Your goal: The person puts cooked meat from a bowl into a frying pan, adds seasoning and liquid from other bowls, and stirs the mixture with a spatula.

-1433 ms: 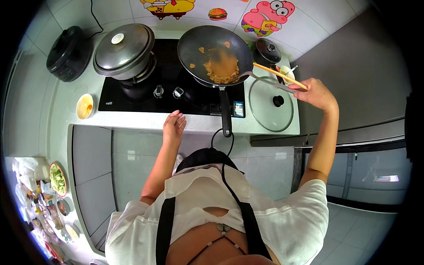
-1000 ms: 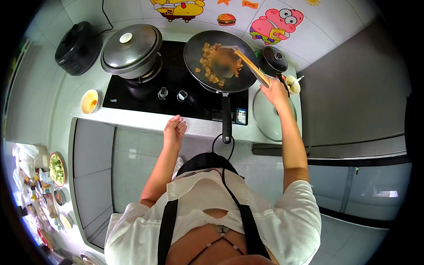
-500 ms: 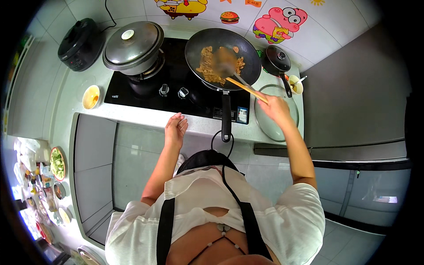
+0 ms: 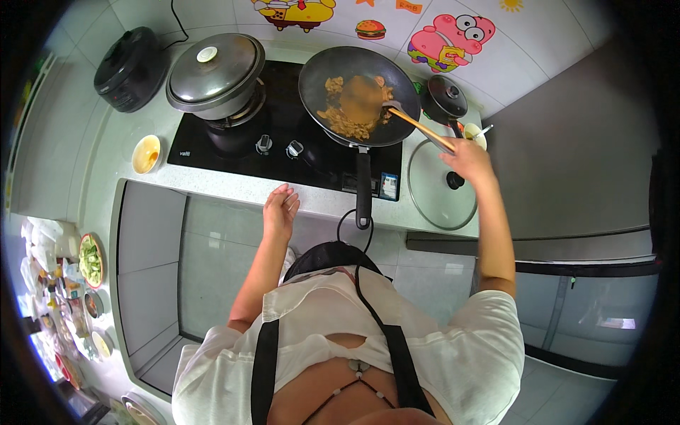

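The left hand [image 4: 281, 210] rests flat, fingers loose, on the counter [image 4: 234, 185] edge. The right hand [image 4: 467, 159] grips a spatula [image 4: 418, 126], its tip in the food [image 4: 354, 106] inside the wok [image 4: 358, 92] on the stove [image 4: 283, 134], beside a lidded pot [image 4: 214, 67].

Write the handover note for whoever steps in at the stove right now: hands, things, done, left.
Right hand: gripping a wooden spatula, its tip in the food inside the black wok.
Left hand: empty, resting on the counter edge in front of the stove.
Wok sits on the right burner, handle toward you. Glass lid lies on the counter right of the stove; covered pot on the left burner.
Done: food is in the wok, browned.
Left: stirring appears to be under way; lid is off.
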Available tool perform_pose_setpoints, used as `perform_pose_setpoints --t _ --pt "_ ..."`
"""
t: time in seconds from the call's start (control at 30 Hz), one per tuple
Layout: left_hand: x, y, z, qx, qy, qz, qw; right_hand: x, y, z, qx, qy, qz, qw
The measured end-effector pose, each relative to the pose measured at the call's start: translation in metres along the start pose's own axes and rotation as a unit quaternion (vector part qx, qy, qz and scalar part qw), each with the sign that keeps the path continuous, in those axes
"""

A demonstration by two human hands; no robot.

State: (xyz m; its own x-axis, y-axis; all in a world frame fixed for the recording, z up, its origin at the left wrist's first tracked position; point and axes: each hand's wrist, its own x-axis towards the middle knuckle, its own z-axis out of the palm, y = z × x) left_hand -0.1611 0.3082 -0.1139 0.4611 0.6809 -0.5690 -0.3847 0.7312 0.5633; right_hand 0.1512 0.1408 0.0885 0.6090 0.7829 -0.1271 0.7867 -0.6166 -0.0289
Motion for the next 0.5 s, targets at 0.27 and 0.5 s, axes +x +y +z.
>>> perform_pose_setpoints --t 0.27,0.5 --pt "0.002 0.001 0.0 0.005 -0.004 0.0 1.0 0.047 -0.026 0.057 0.196 0.051 0.056 0.978" --pt "-0.001 0.005 -0.006 -0.004 -0.006 -0.001 1.0 0.063 -0.012 0.065 0.213 0.161 0.049 0.962"
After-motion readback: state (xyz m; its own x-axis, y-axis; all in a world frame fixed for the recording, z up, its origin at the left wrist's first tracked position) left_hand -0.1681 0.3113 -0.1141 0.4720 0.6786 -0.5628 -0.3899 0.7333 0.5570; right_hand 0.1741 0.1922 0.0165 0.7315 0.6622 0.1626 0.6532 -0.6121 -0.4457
